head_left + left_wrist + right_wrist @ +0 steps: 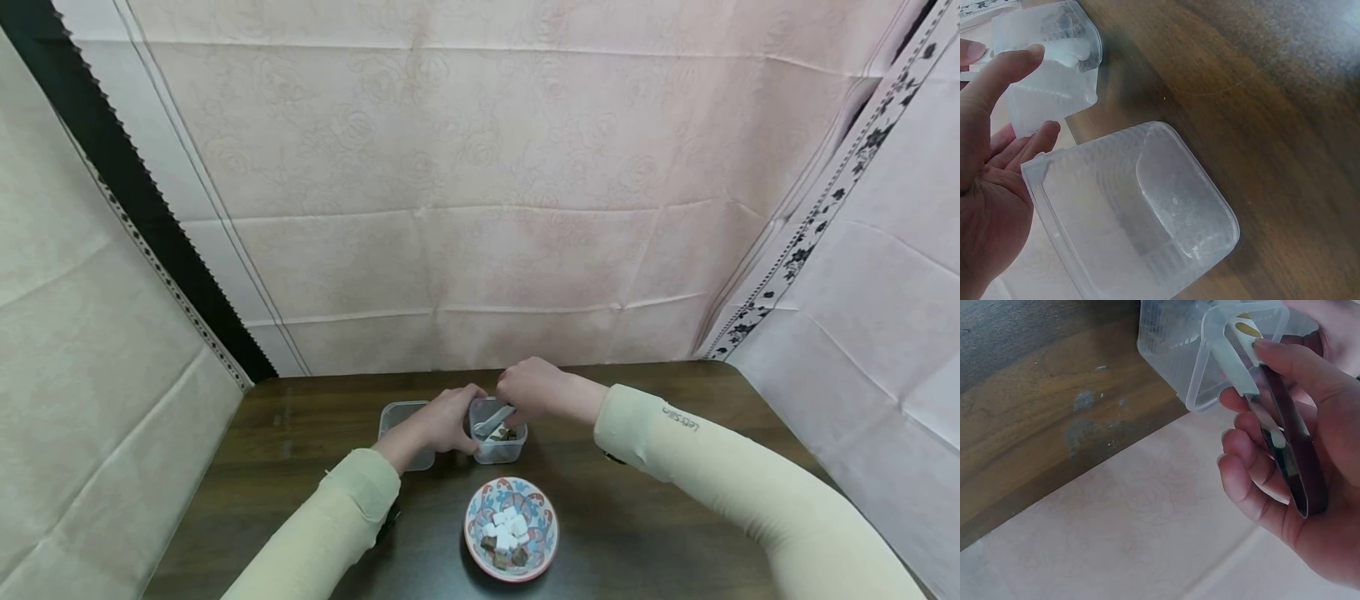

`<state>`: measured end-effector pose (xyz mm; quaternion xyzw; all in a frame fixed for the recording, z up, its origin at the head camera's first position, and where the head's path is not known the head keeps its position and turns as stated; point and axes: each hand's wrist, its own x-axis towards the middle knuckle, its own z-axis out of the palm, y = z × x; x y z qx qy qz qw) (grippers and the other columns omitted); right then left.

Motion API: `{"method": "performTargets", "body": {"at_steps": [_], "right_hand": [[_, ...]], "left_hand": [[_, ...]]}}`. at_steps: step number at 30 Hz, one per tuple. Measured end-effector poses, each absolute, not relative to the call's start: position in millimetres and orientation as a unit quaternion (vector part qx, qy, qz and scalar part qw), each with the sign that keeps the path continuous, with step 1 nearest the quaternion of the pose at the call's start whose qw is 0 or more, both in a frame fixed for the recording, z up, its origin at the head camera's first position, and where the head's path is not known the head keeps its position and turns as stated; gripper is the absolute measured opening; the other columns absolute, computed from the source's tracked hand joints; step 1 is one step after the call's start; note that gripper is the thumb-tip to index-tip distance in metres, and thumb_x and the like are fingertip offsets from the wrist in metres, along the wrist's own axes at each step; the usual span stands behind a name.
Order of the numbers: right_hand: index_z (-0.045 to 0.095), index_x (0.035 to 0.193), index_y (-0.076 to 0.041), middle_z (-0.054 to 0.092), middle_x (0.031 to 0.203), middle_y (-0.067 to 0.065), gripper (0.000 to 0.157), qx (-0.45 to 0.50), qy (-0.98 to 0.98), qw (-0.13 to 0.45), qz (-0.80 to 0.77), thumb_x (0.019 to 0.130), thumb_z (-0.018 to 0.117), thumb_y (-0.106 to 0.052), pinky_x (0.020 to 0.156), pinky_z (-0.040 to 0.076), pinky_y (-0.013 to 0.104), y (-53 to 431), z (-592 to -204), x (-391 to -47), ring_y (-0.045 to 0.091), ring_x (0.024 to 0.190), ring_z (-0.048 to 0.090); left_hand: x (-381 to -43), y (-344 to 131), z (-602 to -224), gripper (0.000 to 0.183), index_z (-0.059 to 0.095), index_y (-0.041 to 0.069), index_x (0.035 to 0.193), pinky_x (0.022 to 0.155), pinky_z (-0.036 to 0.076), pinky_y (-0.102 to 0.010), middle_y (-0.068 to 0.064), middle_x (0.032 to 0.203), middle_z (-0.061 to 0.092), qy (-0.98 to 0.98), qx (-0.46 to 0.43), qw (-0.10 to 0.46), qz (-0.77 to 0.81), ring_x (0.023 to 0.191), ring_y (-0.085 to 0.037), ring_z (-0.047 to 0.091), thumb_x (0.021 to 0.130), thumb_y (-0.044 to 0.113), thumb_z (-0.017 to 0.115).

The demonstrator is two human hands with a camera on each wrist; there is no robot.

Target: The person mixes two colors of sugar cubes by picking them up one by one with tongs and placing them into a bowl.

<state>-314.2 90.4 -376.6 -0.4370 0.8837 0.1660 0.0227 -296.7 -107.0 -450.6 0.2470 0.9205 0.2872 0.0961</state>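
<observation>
My left hand (448, 421) holds a clear plastic container (498, 452) at its left side, thumb and fingers spread along its wall. In my right hand (536, 390) is a pair of metal tongs (1291, 434) with white tips, gripped between thumb and fingers. The tongs' white tips (495, 422) reach down into the container, where brown and white pieces (504, 433) lie. In front of it stands a patterned bowl (545, 533) with several white cubes (508, 525) and brown cubes (501, 560).
A second clear plastic container (1141, 206) stands to the left, partly hidden behind my left hand and forearm in the head view. Everything stands on a dark wooden table (637, 517). Pale patterned cloth (480, 167) hangs behind the table and along both sides.
</observation>
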Motion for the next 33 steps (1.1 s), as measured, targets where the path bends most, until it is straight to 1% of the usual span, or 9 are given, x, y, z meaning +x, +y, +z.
{"method": "performTargets", "body": {"at_steps": [5,8,12,16,18,22,25,30,33], "right_hand": [[0.079,0.089,-0.017,0.075,0.088,-0.002,0.029,-0.426,0.882,0.024,0.199,0.088,0.088,-0.044,0.063,0.059,0.035,88,-379,-310,0.016,0.069,0.065],[0.079,0.091,-0.016,0.076,0.091,-0.001,0.031,-0.423,0.882,0.021,0.209,0.087,0.089,-0.045,0.065,0.06,0.036,87,-379,-308,0.018,0.072,0.068],[0.079,0.094,-0.015,0.076,0.092,0.0,0.032,-0.407,0.887,0.03,0.218,0.085,0.091,-0.044,0.067,0.061,0.036,84,-378,-305,0.018,0.073,0.068],[0.081,0.1,-0.015,0.077,0.095,0.0,0.034,-0.391,0.891,0.04,0.227,0.083,0.093,-0.043,0.071,0.061,0.033,80,-376,-301,0.017,0.074,0.067],[0.082,0.103,-0.016,0.078,0.095,0.0,0.036,-0.392,0.889,0.035,0.236,0.082,0.094,-0.043,0.072,0.061,0.031,79,-375,-299,0.016,0.074,0.067],[0.082,0.099,-0.016,0.077,0.091,-0.001,0.035,-0.403,0.875,0.013,0.266,0.082,0.094,-0.044,0.068,0.061,0.03,76,-372,-298,0.015,0.072,0.068],[0.08,0.094,-0.016,0.076,0.087,-0.002,0.034,-0.405,0.869,0.004,0.285,0.083,0.092,-0.047,0.065,0.06,0.032,73,-371,-299,0.015,0.07,0.067],[0.079,0.092,-0.016,0.074,0.085,-0.001,0.035,-0.398,0.871,0.021,0.287,0.085,0.09,-0.048,0.064,0.06,0.033,70,-371,-303,0.015,0.067,0.063],[0.077,0.089,-0.016,0.073,0.082,-0.002,0.032,-0.398,0.874,0.03,0.277,0.086,0.09,-0.045,0.064,0.059,0.033,71,-373,-306,0.015,0.065,0.06]], "left_hand": [[-296,-107,-450,0.076,0.054,0.004,0.145,0.094,0.058,-0.043,-0.013,0.132,0.065,0.921,0.25,0.094,0.284,0.108,-0.022,0.061,0.082,0.015,0.094],[-297,-107,-451,0.077,0.054,0.004,0.145,0.095,0.058,-0.043,-0.012,0.131,0.066,0.921,0.256,0.089,0.28,0.11,-0.022,0.061,0.081,0.016,0.095],[-297,-107,-451,0.078,0.054,0.003,0.144,0.096,0.057,-0.043,-0.011,0.13,0.067,0.921,0.26,0.084,0.276,0.111,-0.023,0.062,0.08,0.016,0.095],[-297,-107,-451,0.078,0.054,0.003,0.144,0.094,0.058,-0.043,-0.011,0.13,0.067,0.921,0.26,0.084,0.278,0.109,-0.022,0.061,0.08,0.016,0.095],[-297,-107,-451,0.078,0.054,0.003,0.145,0.092,0.058,-0.043,-0.012,0.13,0.066,0.92,0.261,0.085,0.279,0.106,-0.021,0.061,0.08,0.016,0.095],[-297,-108,-450,0.077,0.053,0.002,0.145,0.09,0.058,-0.043,-0.013,0.132,0.066,0.92,0.257,0.091,0.282,0.102,-0.021,0.061,0.081,0.016,0.094],[-297,-108,-449,0.077,0.053,0.002,0.145,0.091,0.059,-0.043,-0.014,0.133,0.066,0.921,0.253,0.094,0.282,0.103,-0.021,0.061,0.082,0.015,0.094],[-297,-108,-450,0.076,0.054,0.002,0.145,0.089,0.059,-0.042,-0.013,0.132,0.066,0.921,0.254,0.094,0.28,0.102,-0.02,0.061,0.081,0.015,0.094],[-297,-109,-450,0.077,0.053,0.002,0.146,0.089,0.058,-0.042,-0.014,0.131,0.066,0.921,0.256,0.093,0.278,0.103,-0.021,0.06,0.082,0.016,0.094]]}}
